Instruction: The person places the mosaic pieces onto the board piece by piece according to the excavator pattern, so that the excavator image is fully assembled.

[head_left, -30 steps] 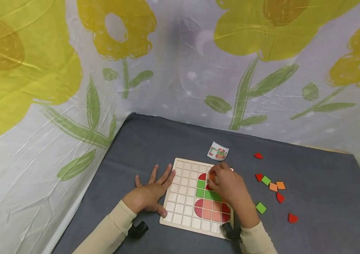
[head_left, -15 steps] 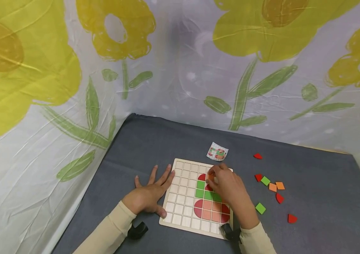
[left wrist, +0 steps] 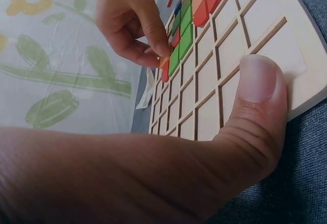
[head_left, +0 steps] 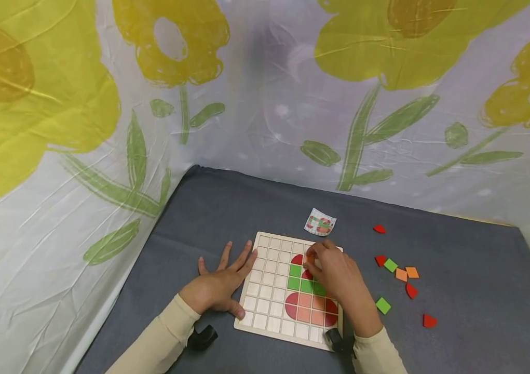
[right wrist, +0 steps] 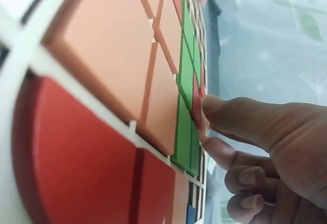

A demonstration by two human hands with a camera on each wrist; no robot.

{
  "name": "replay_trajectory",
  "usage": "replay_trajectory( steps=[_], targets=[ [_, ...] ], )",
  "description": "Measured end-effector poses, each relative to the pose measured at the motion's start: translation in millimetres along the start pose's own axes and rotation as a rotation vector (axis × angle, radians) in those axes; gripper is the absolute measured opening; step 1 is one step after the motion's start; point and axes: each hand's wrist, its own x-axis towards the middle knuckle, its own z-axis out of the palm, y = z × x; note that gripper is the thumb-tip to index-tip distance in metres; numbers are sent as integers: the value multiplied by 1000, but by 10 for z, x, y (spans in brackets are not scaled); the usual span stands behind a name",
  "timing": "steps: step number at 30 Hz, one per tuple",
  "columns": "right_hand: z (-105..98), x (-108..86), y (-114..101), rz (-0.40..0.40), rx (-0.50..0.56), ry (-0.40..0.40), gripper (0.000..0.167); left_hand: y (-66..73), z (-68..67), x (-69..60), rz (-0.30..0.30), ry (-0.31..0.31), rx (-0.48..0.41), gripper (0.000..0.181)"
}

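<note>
Thumb and forefinger of a right hand (head_left: 341, 272) pinch a small orange tile (right wrist: 204, 124) over the far right part of a gridded wooden board (head_left: 265, 280), just beside a red tile (head_left: 297, 259) and beyond a run of green tiles (head_left: 295, 283). A left hand (head_left: 220, 285), fingers spread, rests along the board's left side, its thumb laid over the frame at the near left corner. Fingers cover much of the orange tile, so whether it lies flat in a cell or sits partly raised on a rib cannot be told.

Judging by its look, the piece is light, thin and stiff, with smooth faces that could slide under a fingertip; opposite edges should offer the surest hold, keeping its underside free. It seems sturdy enough for firm pressure, though its corners may catch on a rib when tilted. The board looks rigid yet light, apt to skid on the gray cloth (head_left: 475, 270) unless steadied by its rim. Loose pieces, among them a green square (head_left: 383, 306) and a red wedge (head_left: 430, 321), lie to the right; a patterned card (head_left: 320, 222) lies beyond the board.
</note>
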Motion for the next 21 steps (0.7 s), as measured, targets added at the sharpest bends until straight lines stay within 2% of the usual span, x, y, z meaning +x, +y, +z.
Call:
replay_trajectory(
  steps=[5, 12, 14, 21],
  targets=[
    [-22, -27, 17, 1, 2, 12, 22, 14, -21, -1, -18, -10, 4, 140],
    [-21, -71, 31, -15, -12, -3, 15, -167, 166, 132, 17, 7, -13, 146],
    [-24, -77, 29, -15, -12, -7, 15, -176, 177, 137, 16, 12, -17, 147],
    [-40, -102, 36, -17, -7, -20, 14, -78, 59, 63, 2, 0, 3, 145]
  ],
)
